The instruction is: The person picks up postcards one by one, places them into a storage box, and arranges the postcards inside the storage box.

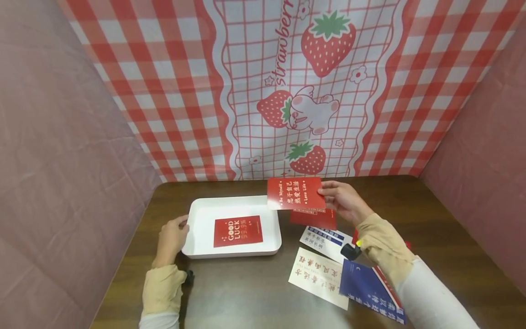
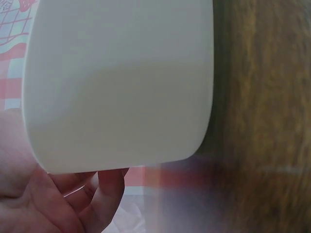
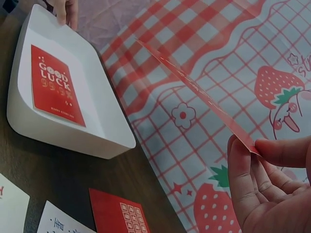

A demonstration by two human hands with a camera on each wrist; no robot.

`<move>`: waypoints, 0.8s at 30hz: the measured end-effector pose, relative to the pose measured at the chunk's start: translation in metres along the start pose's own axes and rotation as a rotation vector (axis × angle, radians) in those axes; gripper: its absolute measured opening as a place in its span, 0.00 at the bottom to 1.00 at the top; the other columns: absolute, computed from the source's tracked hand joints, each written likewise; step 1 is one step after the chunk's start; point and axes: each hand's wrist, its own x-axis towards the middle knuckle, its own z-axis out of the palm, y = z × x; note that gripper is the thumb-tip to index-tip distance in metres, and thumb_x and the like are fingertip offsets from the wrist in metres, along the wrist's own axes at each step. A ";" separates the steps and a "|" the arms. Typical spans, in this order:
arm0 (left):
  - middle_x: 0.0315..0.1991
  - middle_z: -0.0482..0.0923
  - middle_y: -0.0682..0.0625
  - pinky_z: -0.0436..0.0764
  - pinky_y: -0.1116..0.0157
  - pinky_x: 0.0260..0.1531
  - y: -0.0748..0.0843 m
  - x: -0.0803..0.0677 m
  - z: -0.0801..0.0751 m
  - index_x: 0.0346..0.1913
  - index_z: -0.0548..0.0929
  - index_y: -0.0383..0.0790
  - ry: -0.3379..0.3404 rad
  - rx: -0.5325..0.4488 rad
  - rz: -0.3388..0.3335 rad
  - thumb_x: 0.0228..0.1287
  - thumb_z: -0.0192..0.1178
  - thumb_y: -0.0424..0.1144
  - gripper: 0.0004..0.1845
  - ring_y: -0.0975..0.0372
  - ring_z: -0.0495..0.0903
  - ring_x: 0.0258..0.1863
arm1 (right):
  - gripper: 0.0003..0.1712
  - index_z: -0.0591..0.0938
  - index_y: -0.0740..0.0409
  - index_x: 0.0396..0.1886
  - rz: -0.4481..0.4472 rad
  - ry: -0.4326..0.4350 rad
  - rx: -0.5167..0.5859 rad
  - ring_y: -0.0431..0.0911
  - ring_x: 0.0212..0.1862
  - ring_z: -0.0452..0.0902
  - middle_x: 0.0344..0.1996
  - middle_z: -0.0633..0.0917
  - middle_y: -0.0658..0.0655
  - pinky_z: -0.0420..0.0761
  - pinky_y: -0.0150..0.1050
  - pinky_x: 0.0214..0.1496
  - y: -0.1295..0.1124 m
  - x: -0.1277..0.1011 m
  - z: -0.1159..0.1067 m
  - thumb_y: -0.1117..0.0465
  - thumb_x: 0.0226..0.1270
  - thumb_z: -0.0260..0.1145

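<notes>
A dark wooden tabletop (image 1: 255,292) sits boxed in by soft walls: mauve quilted cloth to either side and, at the back, a red-and-white checked strawberry backdrop (image 1: 296,87) with a little rabbit printed on it. One white tray (image 1: 197,214) lies left of middle, and in it a single red "Good Luck" card (image 1: 238,231) lies flat, face up. The left hand (image 1: 171,237) rests against the tray's left rim, fingers curled round the edge in a light grip. The right hand (image 1: 343,200) pinches one red card (image 1: 294,193) by its right edge, holding it in the air above the tabletop, just beyond the tray's far right corner. Below it, loose on the wood, I count four more cards: one red (image 1: 314,219), one white with a blue band (image 1: 324,241), one cream with red characters (image 1: 318,276), and one dark blue (image 1: 367,290) partly under the right sleeve.
</notes>
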 end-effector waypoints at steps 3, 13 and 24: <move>0.51 0.82 0.35 0.74 0.43 0.53 0.000 0.000 0.000 0.61 0.77 0.33 0.002 0.003 0.001 0.67 0.53 0.34 0.20 0.40 0.79 0.53 | 0.09 0.69 0.61 0.48 0.009 0.005 -0.007 0.37 0.26 0.82 0.27 0.84 0.49 0.84 0.32 0.32 0.002 0.002 0.003 0.70 0.70 0.55; 0.52 0.82 0.36 0.74 0.44 0.54 -0.001 0.000 0.001 0.61 0.78 0.33 0.010 0.006 0.006 0.67 0.53 0.34 0.20 0.40 0.79 0.53 | 0.11 0.70 0.61 0.49 0.020 0.011 -0.026 0.38 0.27 0.83 0.28 0.83 0.50 0.85 0.32 0.33 0.008 0.007 0.010 0.70 0.69 0.56; 0.51 0.83 0.36 0.74 0.44 0.54 0.000 0.001 0.000 0.60 0.78 0.32 0.012 -0.004 0.018 0.67 0.53 0.34 0.20 0.41 0.80 0.53 | 0.12 0.70 0.61 0.50 0.028 0.004 -0.020 0.39 0.30 0.84 0.31 0.83 0.49 0.85 0.33 0.34 0.012 0.009 0.021 0.70 0.69 0.56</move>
